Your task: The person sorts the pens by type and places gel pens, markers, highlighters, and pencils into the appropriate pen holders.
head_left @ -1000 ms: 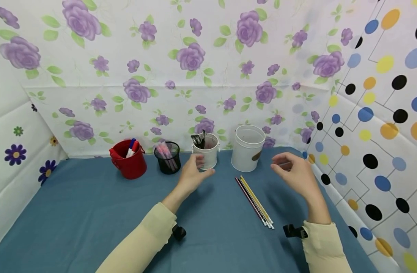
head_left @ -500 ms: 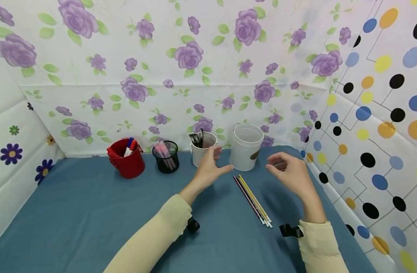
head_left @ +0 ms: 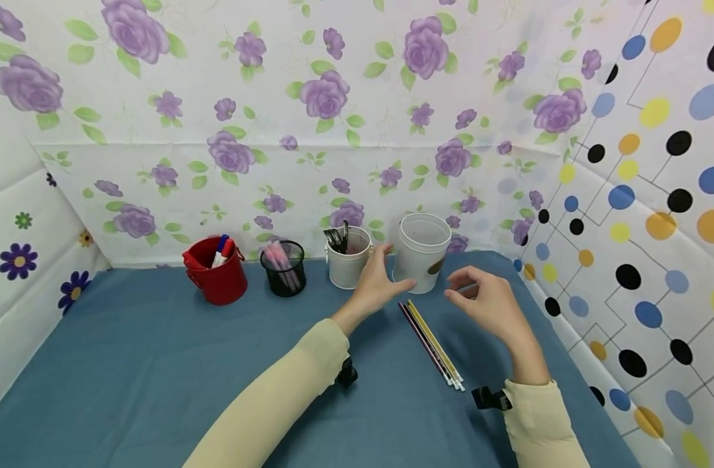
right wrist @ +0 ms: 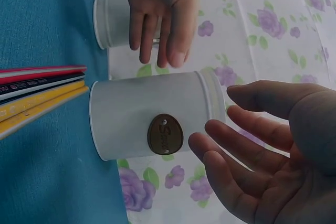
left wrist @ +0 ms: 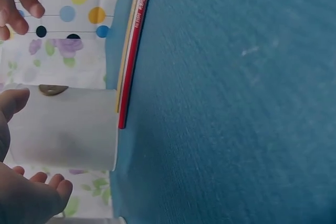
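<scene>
A tall white bucket (head_left: pixel 422 250) with a brown oval label (right wrist: pixel 165 134) stands near the back wall. My left hand (head_left: pixel 380 279) is just in front and left of it, thumb and fingers spread apart, holding nothing. On its right side my right hand (head_left: pixel 486 301) hovers with fingers loosely bent and nothing in them. In the right wrist view, both hands flank the bucket from opposite sides. Several pencils (head_left: pixel 431 346), yellow, black and dark red, lie together on the blue cloth in front of the bucket, between my forearms.
Left of the tall bucket stands a smaller white bucket (head_left: pixel 346 266) with black-handled items. Further left are a black mesh cup (head_left: pixel 284 276) of pink pens and a red bucket (head_left: pixel 217 279) with markers. Floral sheets hang behind; a dotted sheet (head_left: pixel 643 260) closes the right side.
My left hand has moved right, from in front of the smaller white bucket to beside the tall one. My right hand has shifted slightly left toward the tall bucket.
</scene>
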`<state>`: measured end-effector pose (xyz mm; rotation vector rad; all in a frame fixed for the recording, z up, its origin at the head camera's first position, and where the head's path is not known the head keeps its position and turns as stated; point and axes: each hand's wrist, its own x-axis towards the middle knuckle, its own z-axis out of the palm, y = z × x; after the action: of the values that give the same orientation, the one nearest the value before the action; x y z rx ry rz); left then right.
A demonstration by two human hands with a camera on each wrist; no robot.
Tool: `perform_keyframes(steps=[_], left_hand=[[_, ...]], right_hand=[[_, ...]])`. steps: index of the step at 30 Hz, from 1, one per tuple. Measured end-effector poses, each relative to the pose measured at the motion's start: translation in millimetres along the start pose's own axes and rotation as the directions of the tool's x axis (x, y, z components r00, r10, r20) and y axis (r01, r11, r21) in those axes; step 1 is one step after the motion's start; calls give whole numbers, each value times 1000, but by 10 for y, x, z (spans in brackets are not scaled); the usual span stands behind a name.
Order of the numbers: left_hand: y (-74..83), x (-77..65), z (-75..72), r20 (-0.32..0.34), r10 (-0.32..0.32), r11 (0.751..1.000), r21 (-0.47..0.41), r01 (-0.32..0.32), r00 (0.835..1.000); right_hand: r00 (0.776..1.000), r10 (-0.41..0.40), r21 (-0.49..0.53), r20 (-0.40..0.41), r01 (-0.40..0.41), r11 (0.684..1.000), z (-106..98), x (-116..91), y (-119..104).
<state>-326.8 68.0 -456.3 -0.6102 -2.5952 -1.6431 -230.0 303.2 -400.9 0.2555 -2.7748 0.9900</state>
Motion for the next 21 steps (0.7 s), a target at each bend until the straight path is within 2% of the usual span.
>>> perform_keyframes(steps=[7,12,21], left_hand=[[-46,163,132,-16,-15,999,38,16,1000],[-81,255,205,-11,-21,1000,-6,20,1000],[-94,357,234,-24,20,997,-79,-22,999]], right_hand=[[1000,13,-4,11,-13,1000,3,-27,-16],[1000,13,1,28,-13,1000,3,-35,-33],[997,10,2,80,-10,1000,31,-3,-50]])
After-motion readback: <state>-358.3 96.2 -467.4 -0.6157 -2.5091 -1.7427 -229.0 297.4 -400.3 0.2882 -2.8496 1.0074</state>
